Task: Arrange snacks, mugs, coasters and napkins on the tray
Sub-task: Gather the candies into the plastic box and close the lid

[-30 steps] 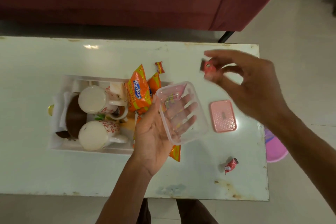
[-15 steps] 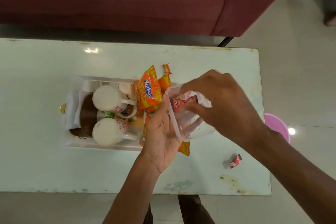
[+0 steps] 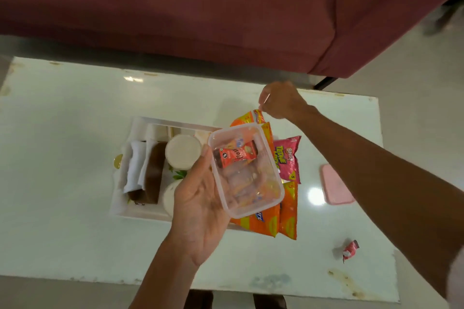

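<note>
My left hand (image 3: 198, 206) holds a clear plastic container (image 3: 253, 183) tilted above the tray's right end; a red candy (image 3: 236, 155) lies inside it. My right hand (image 3: 278, 104) is beyond the snack packets, with its fingertips pinched on a small orange-red wrapped candy (image 3: 258, 116). The white tray (image 3: 123, 206) holds two white mugs (image 3: 183, 150), rolled white napkins (image 3: 136, 165) and brown coasters (image 3: 153, 178). Orange snack packets (image 3: 278, 218) and a pink packet (image 3: 287, 158) lie at its right end, partly hidden by the container.
A pink lid (image 3: 336, 184) lies on the white table (image 3: 62, 133) under my right forearm. Another red candy (image 3: 350, 249) sits near the front right corner. A maroon sofa (image 3: 175, 7) stands behind the table.
My right hand put the red candy into the container, then moved back to the small candy at the far side of the packets. The left hand kept hold of the container.
</note>
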Demonstrator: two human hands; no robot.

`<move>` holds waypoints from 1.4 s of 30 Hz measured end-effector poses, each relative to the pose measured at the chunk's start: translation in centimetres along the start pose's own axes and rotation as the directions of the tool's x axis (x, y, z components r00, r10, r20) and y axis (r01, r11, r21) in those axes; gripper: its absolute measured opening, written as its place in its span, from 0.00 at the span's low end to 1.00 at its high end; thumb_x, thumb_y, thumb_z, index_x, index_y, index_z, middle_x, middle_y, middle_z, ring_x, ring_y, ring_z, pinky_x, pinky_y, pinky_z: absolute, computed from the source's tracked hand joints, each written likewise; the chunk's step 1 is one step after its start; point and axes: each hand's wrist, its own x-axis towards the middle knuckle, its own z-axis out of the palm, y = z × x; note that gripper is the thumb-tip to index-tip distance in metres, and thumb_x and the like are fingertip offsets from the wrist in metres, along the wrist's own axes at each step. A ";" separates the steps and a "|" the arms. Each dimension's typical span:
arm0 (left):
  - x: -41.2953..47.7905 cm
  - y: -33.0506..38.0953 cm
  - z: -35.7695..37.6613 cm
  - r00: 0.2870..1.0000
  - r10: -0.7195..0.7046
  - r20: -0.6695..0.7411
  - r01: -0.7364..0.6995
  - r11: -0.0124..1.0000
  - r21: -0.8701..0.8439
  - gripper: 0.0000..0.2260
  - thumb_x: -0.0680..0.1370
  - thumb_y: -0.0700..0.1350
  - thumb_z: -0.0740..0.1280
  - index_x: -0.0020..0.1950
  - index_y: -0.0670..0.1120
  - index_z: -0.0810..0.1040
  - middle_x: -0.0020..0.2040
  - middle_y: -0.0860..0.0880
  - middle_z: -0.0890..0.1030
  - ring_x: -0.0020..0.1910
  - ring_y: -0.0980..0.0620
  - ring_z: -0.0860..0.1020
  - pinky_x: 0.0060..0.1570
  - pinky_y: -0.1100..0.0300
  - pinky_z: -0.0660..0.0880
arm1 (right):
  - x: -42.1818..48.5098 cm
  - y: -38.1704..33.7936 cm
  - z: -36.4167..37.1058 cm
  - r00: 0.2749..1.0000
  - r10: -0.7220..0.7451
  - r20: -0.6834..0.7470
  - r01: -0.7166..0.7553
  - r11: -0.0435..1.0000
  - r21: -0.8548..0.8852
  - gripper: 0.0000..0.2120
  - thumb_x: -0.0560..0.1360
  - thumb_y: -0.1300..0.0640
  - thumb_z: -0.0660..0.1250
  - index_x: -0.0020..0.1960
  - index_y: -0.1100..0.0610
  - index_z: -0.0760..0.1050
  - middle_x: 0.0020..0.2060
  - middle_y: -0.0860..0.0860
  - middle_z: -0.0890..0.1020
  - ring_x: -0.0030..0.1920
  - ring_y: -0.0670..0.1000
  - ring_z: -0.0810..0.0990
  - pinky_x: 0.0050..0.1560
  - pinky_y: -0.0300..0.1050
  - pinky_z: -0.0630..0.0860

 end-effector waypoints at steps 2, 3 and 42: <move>-0.8 1.0 -0.9 1.000 0.004 0.017 -0.004 0.999 -0.036 0.29 0.77 0.56 0.66 0.75 0.44 0.71 0.67 0.37 0.79 0.65 0.37 0.78 0.57 0.41 0.78 | 1.3 -0.4 1.2 1.000 0.013 0.026 -0.011 0.997 -0.082 0.11 0.75 0.56 0.68 0.56 0.59 0.81 0.55 0.57 0.82 0.56 0.58 0.80 0.57 0.48 0.78; -1.2 1.4 -1.4 1.000 0.011 0.017 -0.011 0.999 -0.046 0.26 0.79 0.56 0.62 0.73 0.44 0.73 0.66 0.37 0.80 0.64 0.38 0.80 0.55 0.42 0.79 | 1.9 -0.5 1.6 0.999 0.013 0.033 -0.009 0.994 -0.105 0.12 0.76 0.55 0.69 0.57 0.60 0.81 0.58 0.57 0.81 0.59 0.58 0.79 0.58 0.48 0.77; -0.6 -5.0 1.7 0.993 -0.097 -0.065 0.104 0.990 0.100 0.17 0.81 0.51 0.60 0.63 0.47 0.82 0.59 0.43 0.84 0.55 0.47 0.84 0.50 0.52 0.81 | -24.9 -0.8 -1.4 0.794 -0.516 -0.321 0.581 0.799 0.152 0.04 0.71 0.56 0.73 0.45 0.55 0.82 0.48 0.46 0.83 0.46 0.45 0.83 0.43 0.43 0.80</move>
